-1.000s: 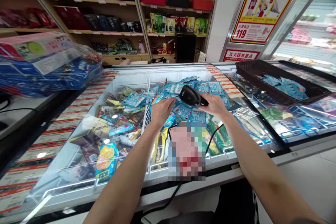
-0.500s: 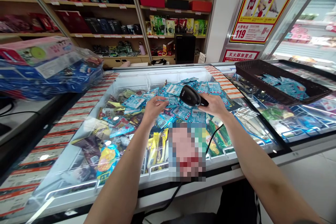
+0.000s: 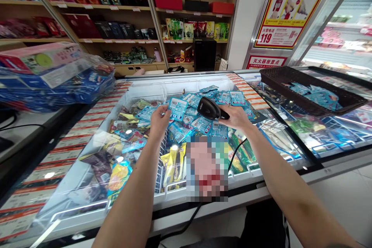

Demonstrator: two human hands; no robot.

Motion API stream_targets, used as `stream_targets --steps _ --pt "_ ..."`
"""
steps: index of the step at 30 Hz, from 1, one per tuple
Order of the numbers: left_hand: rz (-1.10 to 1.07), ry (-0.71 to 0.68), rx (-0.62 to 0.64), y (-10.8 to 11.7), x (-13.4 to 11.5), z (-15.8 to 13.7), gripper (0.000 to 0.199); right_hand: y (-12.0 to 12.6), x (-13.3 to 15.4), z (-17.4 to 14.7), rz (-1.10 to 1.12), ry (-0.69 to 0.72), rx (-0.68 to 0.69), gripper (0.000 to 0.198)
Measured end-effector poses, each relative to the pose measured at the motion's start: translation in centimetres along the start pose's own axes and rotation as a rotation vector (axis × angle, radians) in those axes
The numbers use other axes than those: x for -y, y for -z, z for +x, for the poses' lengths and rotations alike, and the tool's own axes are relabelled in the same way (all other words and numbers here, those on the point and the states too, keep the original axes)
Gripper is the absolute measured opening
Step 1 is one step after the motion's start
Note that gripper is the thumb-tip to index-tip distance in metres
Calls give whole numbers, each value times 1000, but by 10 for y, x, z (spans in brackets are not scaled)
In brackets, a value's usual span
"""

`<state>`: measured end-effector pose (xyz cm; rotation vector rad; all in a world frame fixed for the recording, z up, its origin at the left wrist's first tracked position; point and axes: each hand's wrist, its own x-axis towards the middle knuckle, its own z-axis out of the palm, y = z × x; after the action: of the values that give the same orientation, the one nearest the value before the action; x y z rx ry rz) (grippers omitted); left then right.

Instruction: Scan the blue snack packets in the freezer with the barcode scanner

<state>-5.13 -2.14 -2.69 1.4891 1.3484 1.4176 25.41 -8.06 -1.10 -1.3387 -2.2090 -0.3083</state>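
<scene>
Pinched by one edge in my left hand [image 3: 160, 119] is a small blue packet [image 3: 178, 109], its printed face with a white barcode label turned up. My right hand [image 3: 236, 117] is wrapped around the handle of a black barcode scanner [image 3: 208, 107], whose head points left toward the packet. Under both hands, many similar blue packets [image 3: 203, 124] lie spread over the glass top of a chest freezer [image 3: 170, 193]. The scanner's black cable [image 3: 236, 151] hangs down from my right hand toward the front edge.
At the right, a dark brown basket [image 3: 290, 73] holds more blue packets. Plastic-wrapped boxes [image 3: 49, 73] are stacked at the left. Wooden shelves [image 3: 122, 7] with goods stand behind. A blurred patch [image 3: 207, 168] covers something near the freezer's front edge.
My left hand has moved slightly left and closed on a blue packet, which is now raised with its barcode showing. The scanner in my right hand has barely shifted.
</scene>
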Motion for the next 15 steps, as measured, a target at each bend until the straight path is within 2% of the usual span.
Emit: stream_targets --steps 7,11,15 --pt "150 -191 -101 -8 -5 -4 36 1 8 1 -28 102 47 45" --pt "337 -337 -99 -9 -16 -11 31 2 11 2 -43 132 40 45" --pt "456 -405 -104 -10 -21 -16 32 3 13 3 -43 160 36 41"
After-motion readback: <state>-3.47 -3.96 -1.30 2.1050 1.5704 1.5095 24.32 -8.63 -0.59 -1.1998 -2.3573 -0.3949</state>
